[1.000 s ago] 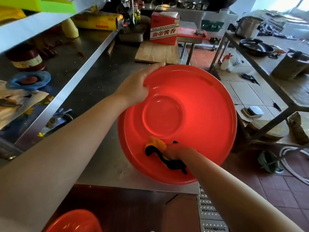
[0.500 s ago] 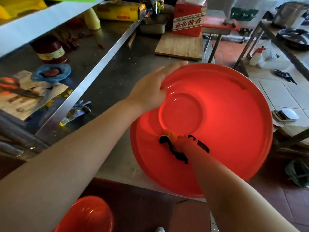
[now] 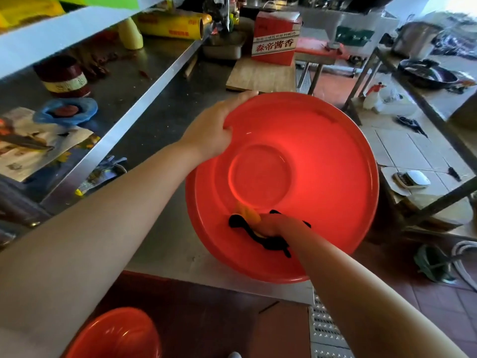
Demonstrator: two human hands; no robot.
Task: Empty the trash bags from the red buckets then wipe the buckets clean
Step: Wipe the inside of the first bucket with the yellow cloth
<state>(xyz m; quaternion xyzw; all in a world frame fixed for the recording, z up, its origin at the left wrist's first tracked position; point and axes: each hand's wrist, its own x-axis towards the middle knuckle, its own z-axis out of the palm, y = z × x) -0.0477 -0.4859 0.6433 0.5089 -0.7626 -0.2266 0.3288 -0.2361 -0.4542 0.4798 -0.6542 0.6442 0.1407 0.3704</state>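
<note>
Red plastic fills the middle of your view: the bucket (image 3: 309,156) is tipped on its side at the near corner of the steel tabletop (image 3: 160,244), its mouth facing you and its flat round base straight ahead, deep inside. No trash bag shows in it, so I judge you are in the wiping half of the job.

Your left hand (image 3: 211,133) holds the rim at the upper left, fingers (image 3: 240,98) curled over the outside of the edge and the thumb hooked inside. It is the steadying hand, and it is the nearer one to the rim.

Your right hand (image 3: 273,227) reaches through the mouth and is clenched round a yellow and black rag (image 3: 247,220), pressing it on the lower inner wall just below the base circle. That is the relation that matters: from those fingers the base lies directly ahead and slightly up, the unwiped wall curves away to the right and round the top, and the bucket's long axis runs along your right forearm. A sweep round the wall would probably need the left hand to turn the rim, since your wrist looks close to the near lip.

A second red bucket (image 3: 116,334) sits low by your left elbow, well apart, apparently on the floor.
</note>
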